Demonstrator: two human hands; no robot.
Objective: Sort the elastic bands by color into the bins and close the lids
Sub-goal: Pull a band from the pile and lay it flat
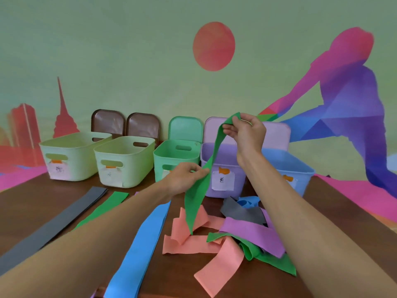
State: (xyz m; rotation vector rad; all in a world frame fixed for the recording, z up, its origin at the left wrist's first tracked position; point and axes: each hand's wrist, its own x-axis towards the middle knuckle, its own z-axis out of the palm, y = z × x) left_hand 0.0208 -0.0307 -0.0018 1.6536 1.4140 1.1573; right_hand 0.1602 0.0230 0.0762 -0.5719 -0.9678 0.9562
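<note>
Centre frame, the green band (195, 203) is up off the table (43, 201): a long, flat, matte strip hanging slantwise with a slight twist. The right hand (247, 130) pinches its top end in front of the purple lid (212, 130). The left hand (184, 177) pinches its edge midway, level with the green bin (176, 155) (lid upright behind it). The tail reaches the salmon band (187, 244) in the tangled pile (247, 237), lower centre. A narrow strip of bare wood separates the pile from the bin row, and the open bin mouths sit just beyond the hands.
</note>
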